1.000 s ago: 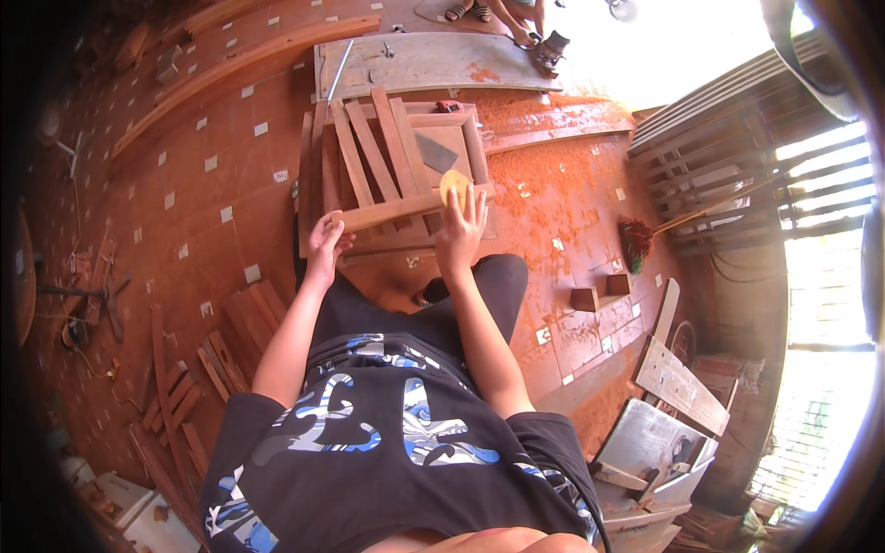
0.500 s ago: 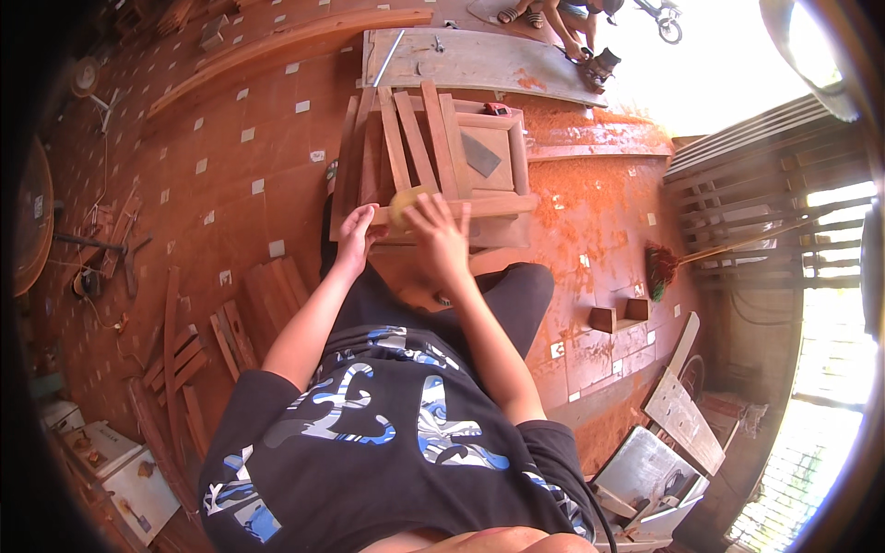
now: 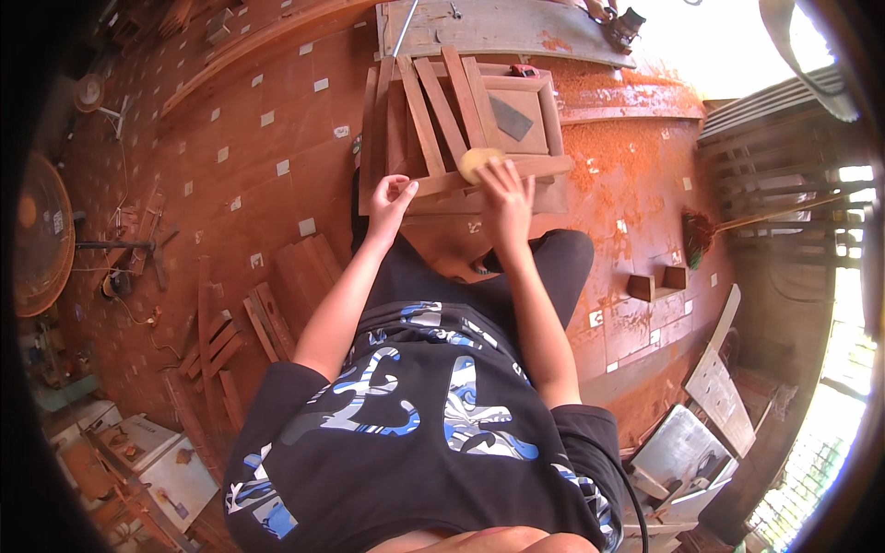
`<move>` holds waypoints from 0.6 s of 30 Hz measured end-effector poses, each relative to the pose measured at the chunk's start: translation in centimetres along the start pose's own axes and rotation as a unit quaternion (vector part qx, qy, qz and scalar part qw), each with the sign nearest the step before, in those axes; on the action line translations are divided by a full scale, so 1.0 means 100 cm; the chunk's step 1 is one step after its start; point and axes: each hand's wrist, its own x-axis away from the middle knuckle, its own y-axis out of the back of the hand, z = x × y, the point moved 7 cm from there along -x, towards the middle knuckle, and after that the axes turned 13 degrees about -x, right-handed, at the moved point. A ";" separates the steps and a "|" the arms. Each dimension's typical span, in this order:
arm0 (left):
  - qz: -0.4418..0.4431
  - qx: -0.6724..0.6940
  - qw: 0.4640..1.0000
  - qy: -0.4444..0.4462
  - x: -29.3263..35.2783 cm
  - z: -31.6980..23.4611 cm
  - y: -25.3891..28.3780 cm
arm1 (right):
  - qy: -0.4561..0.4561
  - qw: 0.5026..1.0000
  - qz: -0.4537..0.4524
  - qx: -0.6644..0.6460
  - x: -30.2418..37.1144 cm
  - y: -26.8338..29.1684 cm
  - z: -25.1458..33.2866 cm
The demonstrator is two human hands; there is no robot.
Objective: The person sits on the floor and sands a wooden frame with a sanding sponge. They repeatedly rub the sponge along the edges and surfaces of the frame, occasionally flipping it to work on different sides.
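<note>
My left hand (image 3: 391,210) is closed on the left end of a reddish wooden strip (image 3: 544,166), which lies crosswise at the near side of a panelled wooden piece (image 3: 553,120). My right hand (image 3: 507,205) presses a round yellow sanding disc (image 3: 477,164) against the strip, right of its middle. The fingers lie over the disc's right part and hide some of it. Beyond the strip, several loose wooden strips (image 3: 424,120) lie lengthwise on the panelled piece. A dark grey flat rectangle (image 3: 510,118) rests to their right.
A long board (image 3: 498,37) lies at the back, where another person's hand (image 3: 599,11) is by a dark power tool (image 3: 625,29). Orange shavings cover the floor (image 3: 618,175) at right, near a broom (image 3: 698,238) and a small wooden box (image 3: 656,284). Wood pieces (image 3: 214,346) lie at left.
My right hand has slid the sanding disc rightward along the strip, away from my left hand. My left hand stays at the strip's end. The whole view has shifted, with the scene now further up and right.
</note>
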 end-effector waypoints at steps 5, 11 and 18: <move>-0.103 -0.356 0.877 -0.307 0.008 -0.086 -0.004 | -0.131 0.932 -0.270 -0.205 0.020 0.079 -0.066; 0.060 -0.470 0.768 -0.430 0.031 -0.119 -0.105 | -0.193 0.822 -0.371 -0.387 0.072 0.071 -0.130; 0.077 -0.538 0.729 -0.416 0.027 -0.118 -0.150 | -0.278 0.758 -0.366 -0.462 0.080 0.046 -0.164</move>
